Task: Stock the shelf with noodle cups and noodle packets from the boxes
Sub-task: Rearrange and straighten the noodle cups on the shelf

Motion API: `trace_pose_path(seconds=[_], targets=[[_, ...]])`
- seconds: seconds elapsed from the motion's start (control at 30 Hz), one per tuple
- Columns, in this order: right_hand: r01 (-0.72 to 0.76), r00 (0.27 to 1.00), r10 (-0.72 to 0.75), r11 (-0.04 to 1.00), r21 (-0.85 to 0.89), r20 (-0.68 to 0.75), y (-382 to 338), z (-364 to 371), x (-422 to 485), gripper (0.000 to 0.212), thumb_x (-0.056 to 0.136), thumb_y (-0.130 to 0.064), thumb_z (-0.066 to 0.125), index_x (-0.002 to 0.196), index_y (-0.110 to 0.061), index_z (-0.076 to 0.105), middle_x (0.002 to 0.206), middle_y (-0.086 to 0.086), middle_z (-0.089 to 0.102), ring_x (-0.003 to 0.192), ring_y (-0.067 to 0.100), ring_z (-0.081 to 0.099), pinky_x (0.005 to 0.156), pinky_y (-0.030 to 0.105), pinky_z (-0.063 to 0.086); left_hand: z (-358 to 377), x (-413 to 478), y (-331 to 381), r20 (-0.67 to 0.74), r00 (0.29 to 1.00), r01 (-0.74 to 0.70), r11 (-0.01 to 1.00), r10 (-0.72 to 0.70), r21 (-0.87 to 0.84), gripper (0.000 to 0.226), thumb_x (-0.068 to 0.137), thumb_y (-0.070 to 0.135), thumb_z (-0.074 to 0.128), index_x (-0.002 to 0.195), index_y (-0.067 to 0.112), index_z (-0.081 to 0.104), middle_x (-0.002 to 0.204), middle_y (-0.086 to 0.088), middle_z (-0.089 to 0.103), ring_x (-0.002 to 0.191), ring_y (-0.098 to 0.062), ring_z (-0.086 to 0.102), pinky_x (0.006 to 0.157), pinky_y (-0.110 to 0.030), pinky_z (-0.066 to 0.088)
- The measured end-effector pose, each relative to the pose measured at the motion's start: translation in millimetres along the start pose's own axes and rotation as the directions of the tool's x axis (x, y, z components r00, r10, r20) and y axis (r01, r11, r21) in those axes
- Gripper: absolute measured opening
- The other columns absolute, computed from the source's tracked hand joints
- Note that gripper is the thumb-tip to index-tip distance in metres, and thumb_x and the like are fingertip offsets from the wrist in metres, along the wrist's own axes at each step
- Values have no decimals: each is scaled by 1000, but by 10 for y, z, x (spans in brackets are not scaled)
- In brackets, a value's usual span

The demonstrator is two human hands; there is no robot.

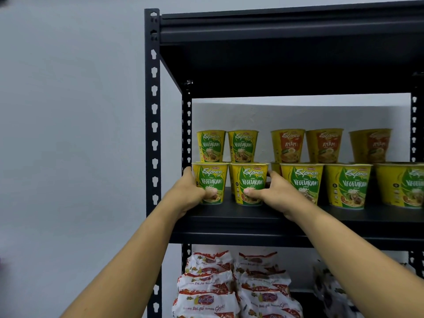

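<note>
On the black shelf board (229, 216) two green-and-yellow vegetarian noodle cups stand at the front left. My left hand (190, 191) grips the leftmost cup (212, 177), thumb across its front. My right hand (273, 191) grips the cup beside it (250, 177) the same way. Further vegetarian cups (302, 180) line the front row to the right. Behind, a second tier holds two vegetarian cups (211, 145) and orange ayam cups (288, 145).
The shelf below holds stacked white-and-red noodle packets (206, 285) at left and more packets (330, 285), blurred, at right. The black upright post (154, 134) borders the left side, with a grey wall (68, 134) beyond. The upper shelf beam (275, 31) overhangs.
</note>
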State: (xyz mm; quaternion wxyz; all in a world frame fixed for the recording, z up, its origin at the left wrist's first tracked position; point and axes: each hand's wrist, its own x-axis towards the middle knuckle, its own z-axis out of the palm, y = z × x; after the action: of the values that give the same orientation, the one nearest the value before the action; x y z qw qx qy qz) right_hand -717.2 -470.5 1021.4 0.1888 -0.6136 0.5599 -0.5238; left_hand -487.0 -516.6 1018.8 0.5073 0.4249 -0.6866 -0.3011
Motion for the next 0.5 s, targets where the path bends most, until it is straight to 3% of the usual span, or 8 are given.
trace_pose_path(seconds=[0.13,0.27,0.5], targets=[[-1,1000,1,1000,-24,-5,14,4,13,57,78,-28,88,117,-31,47,112,-7,61,104,15,57,95,34,45,-11,21,-22,-13,1000,0,1000,0,20,56,84,8,83,124,19,46,114,-2,69,104,-17,67,98,-41,54],[0,1000,-1,998,-66,-15,4,7,6,64,80,-30,87,132,-24,50,120,-5,62,105,13,54,93,33,43,-17,11,-24,-12,1000,-8,1000,8,18,50,91,2,74,126,20,44,113,-1,67,100,-11,65,91,-35,52],[-8,1000,7,995,-100,-5,3,14,1,61,82,-30,85,133,-23,52,128,-1,66,106,15,58,96,34,45,-18,10,-42,-36,999,-18,998,20,58,46,93,3,71,125,23,45,114,-1,68,106,-17,66,102,-44,53]])
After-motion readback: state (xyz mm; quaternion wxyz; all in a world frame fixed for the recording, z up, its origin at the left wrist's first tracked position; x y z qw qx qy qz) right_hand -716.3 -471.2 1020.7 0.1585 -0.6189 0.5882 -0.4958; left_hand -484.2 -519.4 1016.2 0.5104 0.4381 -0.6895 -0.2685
